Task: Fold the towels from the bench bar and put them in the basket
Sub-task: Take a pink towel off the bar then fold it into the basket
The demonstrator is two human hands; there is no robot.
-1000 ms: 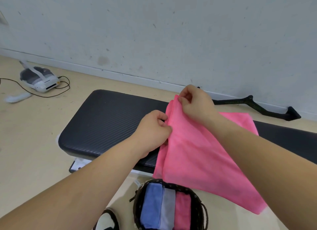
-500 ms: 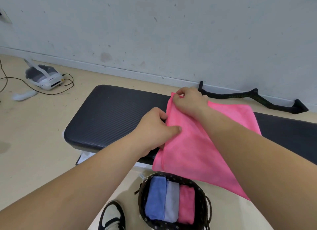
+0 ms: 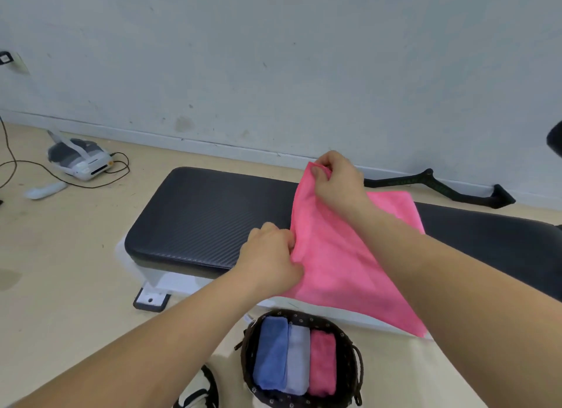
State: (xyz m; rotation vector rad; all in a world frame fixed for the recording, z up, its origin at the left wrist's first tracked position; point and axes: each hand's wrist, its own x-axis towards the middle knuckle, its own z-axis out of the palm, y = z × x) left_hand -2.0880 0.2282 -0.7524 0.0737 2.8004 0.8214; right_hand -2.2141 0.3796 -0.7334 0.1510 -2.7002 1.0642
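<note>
I had the pink towel (image 3: 340,264) spread across the desk (image 3: 206,219), its near part hanging off the desk's front edge toward the basket (image 3: 304,316) below. My right hand (image 3: 337,182) pinched the far corner and my left hand (image 3: 270,252) gripped the nearer edge, I judged to pull that side taut for a fold.

Well to the left of the grip and farther out, a white device (image 3: 80,161) lies on the beige floor (image 3: 60,270), with a thin dark cable (image 3: 125,167) looping beside it. A white stick-shaped piece (image 3: 45,190) lies just nearer than the device. Beyond the grip to its right, a black angled bar (image 3: 441,188) lies along the foot of the scuffed grey wall (image 3: 273,57). Far up-left, a socket (image 3: 6,57) sits on that wall. Nearer than the grip, a black-and-white shoe (image 3: 200,389) shows at the bottom edge.
</note>
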